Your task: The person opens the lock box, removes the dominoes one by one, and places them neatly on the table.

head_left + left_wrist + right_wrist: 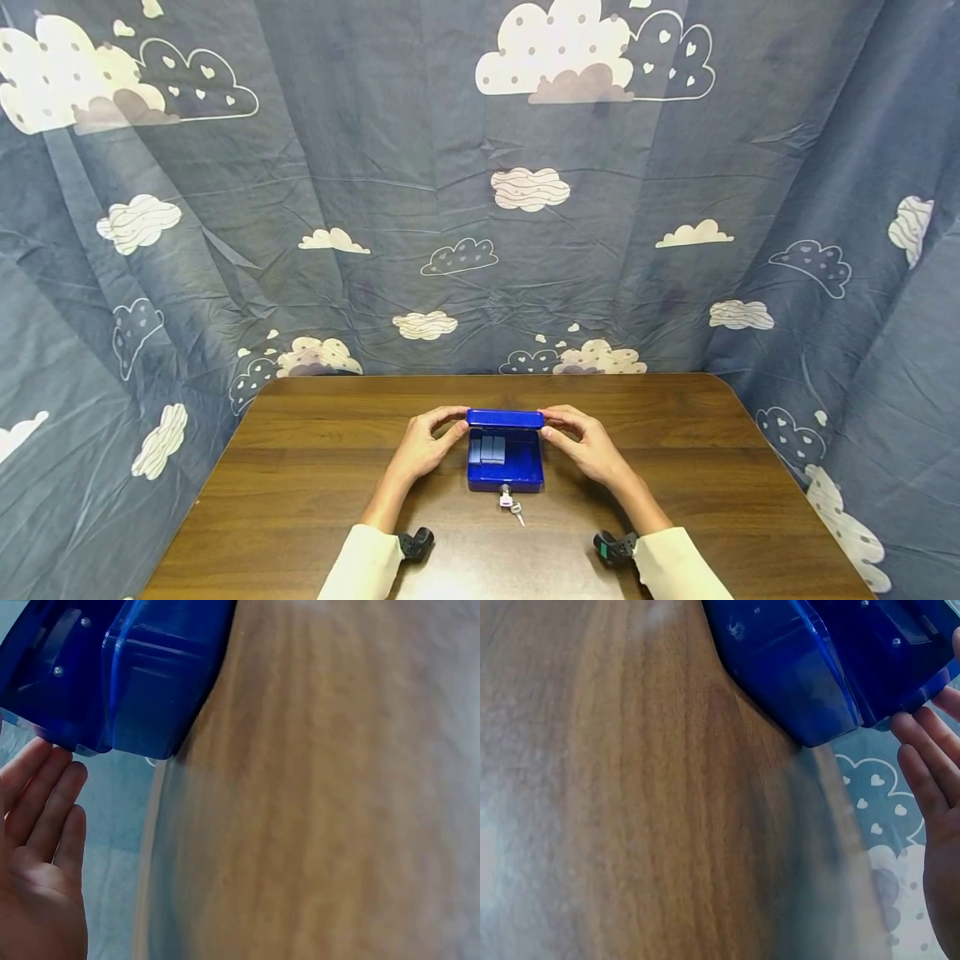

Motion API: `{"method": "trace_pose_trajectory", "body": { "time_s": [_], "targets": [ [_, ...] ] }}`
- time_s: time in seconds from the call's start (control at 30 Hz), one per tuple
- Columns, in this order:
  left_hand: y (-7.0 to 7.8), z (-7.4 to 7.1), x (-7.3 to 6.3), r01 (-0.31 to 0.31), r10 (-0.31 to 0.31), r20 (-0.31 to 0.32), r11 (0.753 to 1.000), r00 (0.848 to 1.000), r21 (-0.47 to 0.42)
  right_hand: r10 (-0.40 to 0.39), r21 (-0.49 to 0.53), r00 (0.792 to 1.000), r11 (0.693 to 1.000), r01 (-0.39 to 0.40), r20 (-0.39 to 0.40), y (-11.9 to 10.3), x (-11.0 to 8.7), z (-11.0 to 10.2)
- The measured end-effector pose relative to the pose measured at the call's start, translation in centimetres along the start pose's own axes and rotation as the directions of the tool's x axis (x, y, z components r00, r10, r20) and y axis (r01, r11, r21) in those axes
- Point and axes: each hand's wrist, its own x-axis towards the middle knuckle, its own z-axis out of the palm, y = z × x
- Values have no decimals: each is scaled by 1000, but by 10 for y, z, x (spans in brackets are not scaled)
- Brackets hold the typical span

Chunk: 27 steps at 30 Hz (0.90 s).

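A blue metal cash box (528, 468) sits in the middle of the table with its lid (506, 419) raised. My left hand (422, 448) holds the lid's left end between thumb and fingers, and my right hand (591, 450) holds the right end the same way. Several grey-blue rectangular blocks (492, 450) lie inside the box on the left. One key (506, 499) is in the front lock, and a second key (517, 511) hangs from it onto the table. In the left wrist view, straight fingers (46, 799) touch the lid's edge.
The brown wooden table (315, 467) reaches back to a grey-blue curtain (390, 167) printed with clouds. Each wrist wears a black strap; the left strap (417, 544) and the right strap (615, 547) are near the table's front.
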Motion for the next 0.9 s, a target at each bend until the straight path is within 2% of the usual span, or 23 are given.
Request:
{"method": "trace_pose_trajectory", "body": {
  "time_s": [0.13,0.33,0.47,0.9],
  "targets": [
    [1,0,4,34,-36,-28,997,999,-69,-3,-24,1000,1000,2,-31,-1,3,3],
    [0,2,8,51,-55,-53,996,997,-75,26,-45,997,999,-29,-67,-23,7,2],
    [-1,3,10,63,-66,-52,997,996,-47,40,-45,997,998,-43,-73,-38,9,2],
    [1,7,17,121,-119,-91,993,989,14,85,-37,985,995,-91,-147,-35,17,10]
  ]
}}
